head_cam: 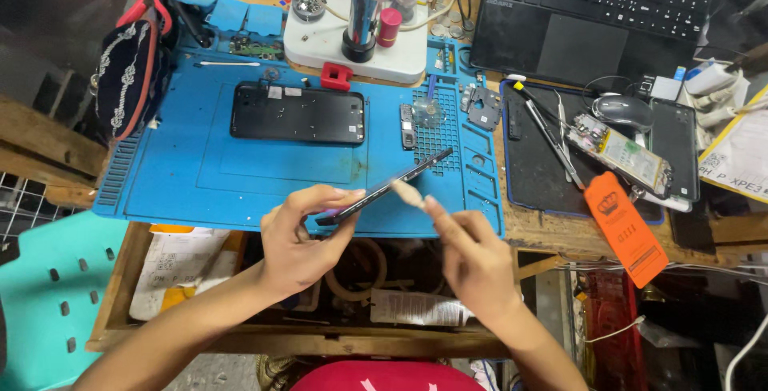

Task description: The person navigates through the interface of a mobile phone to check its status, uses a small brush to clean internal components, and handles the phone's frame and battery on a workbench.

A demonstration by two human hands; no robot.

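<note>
- Head view, lower centre of the frame: a thin black phone panel (388,187) is being held edge-on by the left hand (300,239), with the fingers curled closed around its lower end. The panel is being kept tilted, its far end rising toward the upper right above the blue work mat (176,175).
- Just right of centre: a small pale swab-like tool (410,192) is being pinched between the thumb and fingertips of the right hand (472,255); the fingers are being held narrow, closed on the tool. The tool's tip is being pressed against or just beside the panel's middle; actual contact cannot be told.
- Upper centre: a black phone body (298,114) is lying flat on the mat, well apart from both hands.
- Top centre: a white microscope base (356,51) is standing at the mat's far edge, with a small red cap (390,26) on it.
- Upper right: a black laptop (596,11) is being kept open beside the mat.
- Right of centre: tweezers (550,131), a computer mouse (622,109) and an orange card (626,227) are lying on or near a dark mat (532,175).
- Upper left: a dark pouch (126,79) is lying at the blue mat's edge.
</note>
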